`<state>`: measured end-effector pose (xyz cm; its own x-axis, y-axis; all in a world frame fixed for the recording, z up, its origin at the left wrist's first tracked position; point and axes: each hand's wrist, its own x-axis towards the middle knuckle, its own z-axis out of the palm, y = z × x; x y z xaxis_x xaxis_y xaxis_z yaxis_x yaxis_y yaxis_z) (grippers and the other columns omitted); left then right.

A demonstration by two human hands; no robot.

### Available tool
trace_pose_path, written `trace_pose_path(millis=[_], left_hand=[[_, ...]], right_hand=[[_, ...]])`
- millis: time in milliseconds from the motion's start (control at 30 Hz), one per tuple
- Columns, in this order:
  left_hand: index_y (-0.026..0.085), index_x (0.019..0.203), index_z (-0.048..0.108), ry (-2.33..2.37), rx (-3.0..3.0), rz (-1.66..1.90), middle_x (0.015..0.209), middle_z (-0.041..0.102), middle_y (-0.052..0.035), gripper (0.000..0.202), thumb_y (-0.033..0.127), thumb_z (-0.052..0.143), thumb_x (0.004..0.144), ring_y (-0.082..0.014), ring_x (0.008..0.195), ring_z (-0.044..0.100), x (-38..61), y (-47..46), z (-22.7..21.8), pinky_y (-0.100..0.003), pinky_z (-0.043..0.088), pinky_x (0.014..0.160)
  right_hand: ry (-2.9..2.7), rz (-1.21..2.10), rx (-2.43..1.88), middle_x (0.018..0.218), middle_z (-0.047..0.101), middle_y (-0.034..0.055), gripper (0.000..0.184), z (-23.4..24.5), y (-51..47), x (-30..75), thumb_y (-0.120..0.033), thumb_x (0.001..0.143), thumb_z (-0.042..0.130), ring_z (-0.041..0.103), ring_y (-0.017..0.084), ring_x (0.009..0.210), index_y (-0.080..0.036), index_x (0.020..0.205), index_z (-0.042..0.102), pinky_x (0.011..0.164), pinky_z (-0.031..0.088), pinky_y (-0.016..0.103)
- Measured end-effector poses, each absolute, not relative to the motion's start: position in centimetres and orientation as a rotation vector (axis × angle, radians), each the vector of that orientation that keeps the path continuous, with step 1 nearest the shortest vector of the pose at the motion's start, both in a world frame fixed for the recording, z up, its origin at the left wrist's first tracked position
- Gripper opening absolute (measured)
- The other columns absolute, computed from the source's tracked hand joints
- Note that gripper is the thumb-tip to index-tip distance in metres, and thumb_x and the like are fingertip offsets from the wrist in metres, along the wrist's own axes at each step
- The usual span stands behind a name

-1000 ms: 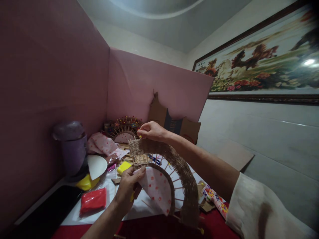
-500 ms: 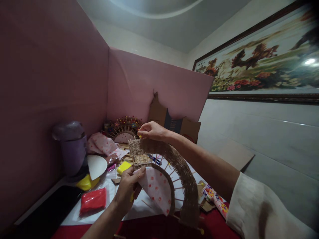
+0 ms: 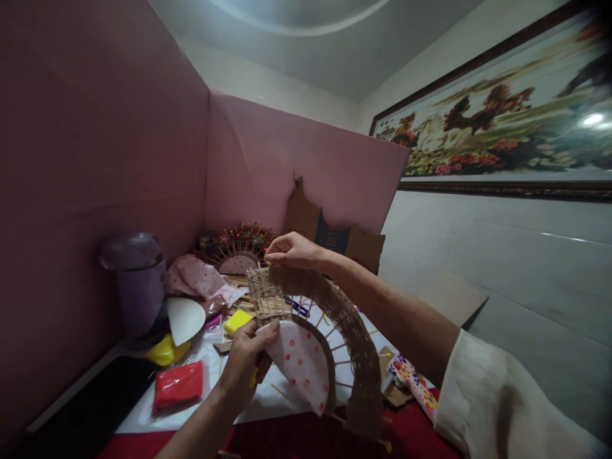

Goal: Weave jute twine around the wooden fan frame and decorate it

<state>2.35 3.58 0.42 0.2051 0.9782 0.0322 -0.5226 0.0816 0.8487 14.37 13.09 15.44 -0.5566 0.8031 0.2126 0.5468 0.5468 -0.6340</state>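
Observation:
My left hand (image 3: 246, 363) is closed on the lower left end of a half-round woven fan (image 3: 361, 347), thumb on top. The fan has a brown twine band on thin sticks around a white half-disc (image 3: 299, 357) with red dots. It is held tilted above the table. At the band's upper left edge, my right hand (image 3: 294, 250) pinches a small yellow piece (image 3: 268, 262) by a stick's tip; the fingers hide most of it. Another yellow bead (image 3: 387, 446) caps a stick at the fan's lower right end.
Behind stands a similar decorated fan (image 3: 239, 258). At left are a purple lidded container (image 3: 141, 287), a white paper cone (image 3: 185, 322), a red clay packet (image 3: 178, 386), yellow clay (image 3: 238, 322) and a black phone-like slab (image 3: 95, 401). Torn cardboard (image 3: 303, 213) leans on the pink partition (image 3: 306, 153).
The fingers of my right hand have shifted very slightly around the small yellow piece. My left hand and the woven fan stay in almost the same place.

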Motion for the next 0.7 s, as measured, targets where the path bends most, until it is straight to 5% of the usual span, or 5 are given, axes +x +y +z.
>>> trace_pose_path(millis=[300, 700], left_hand=[[0.016, 0.07, 0.05, 0.674, 0.888, 1.248, 0.051, 0.048, 0.0056, 0.032, 0.039, 0.071, 0.064, -0.0026, 0.035, 0.038, 2.33, 3.56, 0.42, -0.014, 0.026, 0.033], [0.016, 0.072, 0.052, 0.707, 0.865, 1.246, 0.056, 0.053, 0.0029, 0.033, 0.039, 0.073, 0.061, -0.0057, 0.042, 0.048, 2.3, 3.36, 0.62, -0.015, 0.032, 0.037]], right_hand=[[-2.317, 0.657, -1.087, 0.059, 0.055, -0.0012, 0.023, 15.21, 13.45, 14.26, -0.032, 0.076, 0.057, 0.045, 0.008, 0.054, -0.011, 0.067, 0.061, 0.051, 0.032, 0.02], [-2.366, 0.566, -1.082, 0.062, 0.058, 0.0, 0.024, 15.3, 13.43, 14.39, -0.033, 0.076, 0.058, 0.045, 0.008, 0.054, -0.01, 0.07, 0.064, 0.052, 0.031, 0.021]])
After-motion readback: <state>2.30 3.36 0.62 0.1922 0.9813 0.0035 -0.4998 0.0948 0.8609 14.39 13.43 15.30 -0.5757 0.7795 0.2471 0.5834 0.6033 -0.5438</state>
